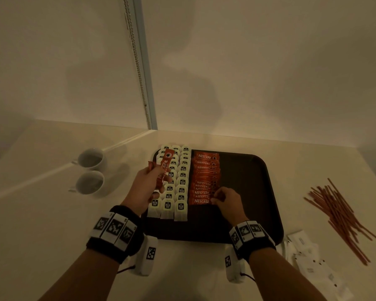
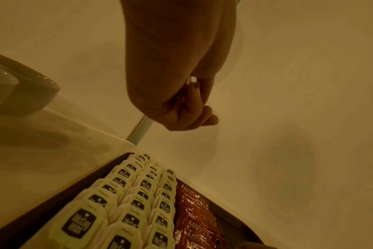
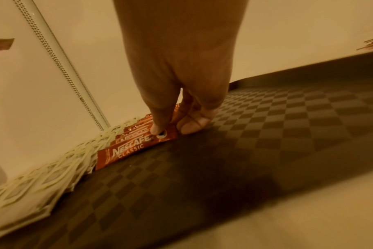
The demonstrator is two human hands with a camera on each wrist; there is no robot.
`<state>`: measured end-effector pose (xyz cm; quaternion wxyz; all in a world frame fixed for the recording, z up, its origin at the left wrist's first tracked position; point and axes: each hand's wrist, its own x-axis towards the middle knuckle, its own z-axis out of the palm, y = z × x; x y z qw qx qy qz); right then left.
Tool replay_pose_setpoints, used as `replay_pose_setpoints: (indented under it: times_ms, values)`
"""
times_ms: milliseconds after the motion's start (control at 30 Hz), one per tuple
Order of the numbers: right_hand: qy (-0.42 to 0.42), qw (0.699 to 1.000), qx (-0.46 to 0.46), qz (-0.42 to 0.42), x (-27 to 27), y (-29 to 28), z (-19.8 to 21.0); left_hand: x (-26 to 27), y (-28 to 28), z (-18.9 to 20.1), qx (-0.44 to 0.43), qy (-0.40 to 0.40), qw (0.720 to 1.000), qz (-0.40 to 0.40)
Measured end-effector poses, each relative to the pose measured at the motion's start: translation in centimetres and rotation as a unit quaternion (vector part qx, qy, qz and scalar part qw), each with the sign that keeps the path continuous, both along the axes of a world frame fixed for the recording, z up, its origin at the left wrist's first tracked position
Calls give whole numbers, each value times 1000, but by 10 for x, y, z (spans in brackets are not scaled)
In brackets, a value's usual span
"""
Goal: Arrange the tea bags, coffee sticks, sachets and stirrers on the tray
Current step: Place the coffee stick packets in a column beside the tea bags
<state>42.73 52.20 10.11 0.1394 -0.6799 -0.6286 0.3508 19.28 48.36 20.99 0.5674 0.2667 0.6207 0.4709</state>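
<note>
Head view: the dark tray (image 1: 258, 192) sits on the counter (image 1: 41, 213), with tea bags (image 1: 176, 185) in three columns at its left and a column of coffee sticks (image 1: 205, 177) beside them. The left hand (image 1: 147, 187) grips spare coffee sticks (image 1: 163, 170) above the tea bags; the right hand (image 1: 228, 203) pinches the nearest laid stick. Stirrers (image 1: 339, 216) and white sachets (image 1: 308, 255) wait on the counter, right of the tray.

Left wrist view: the fingers (image 2: 194, 107) are curled shut.

Right wrist view: fingertips (image 3: 155, 129) press the stick's end.

The coffee column is under way; next, I judge, another stick passes across and overlaps neatly.
</note>
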Motion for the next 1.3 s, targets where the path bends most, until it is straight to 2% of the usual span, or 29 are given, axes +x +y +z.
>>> replay_pose_setpoints:
  times_ms: [233, 367, 467, 600, 700, 800, 900, 967, 1133, 1300]
  values:
    - [-5, 1000, 14, -4, 0, 0, -3, 3, -3, -2, 13, 50, 998, -39]
    - [10, 999, 36, -14, -1, 2, 5, 4, -2, -2, 30, 112, 990, -79]
    - [144, 988, 40, -29, -12, 7, 35, 8, 3, -1, 38, 155, 982, -101]
    - [355, 933, -12, 56, -34, 8, 86, 16, 10, 2, 53, 190, 972, -131]
    - [422, 905, -17, 47, -41, 10, 100, 18, 12, 8, 89, 211, 968, -108]
    - [460, 885, -71, 23, -44, 11, 99, 15, 12, 15, 119, 232, 962, -78]
    - [513, 851, -115, 10, -46, 9, 97, 13, 14, 20, 127, 250, 958, -65]
    - [526, 842, -120, 8, -47, 7, 98, 13, 15, 22, 134, 252, 957, -57]
    - [511, 853, -103, -11, -47, 6, 97, 15, 15, 27, 136, 287, 946, -68]
    - [508, 858, -72, -11, -45, 6, 100, 12, 18, 22, 112, 267, 955, -71]
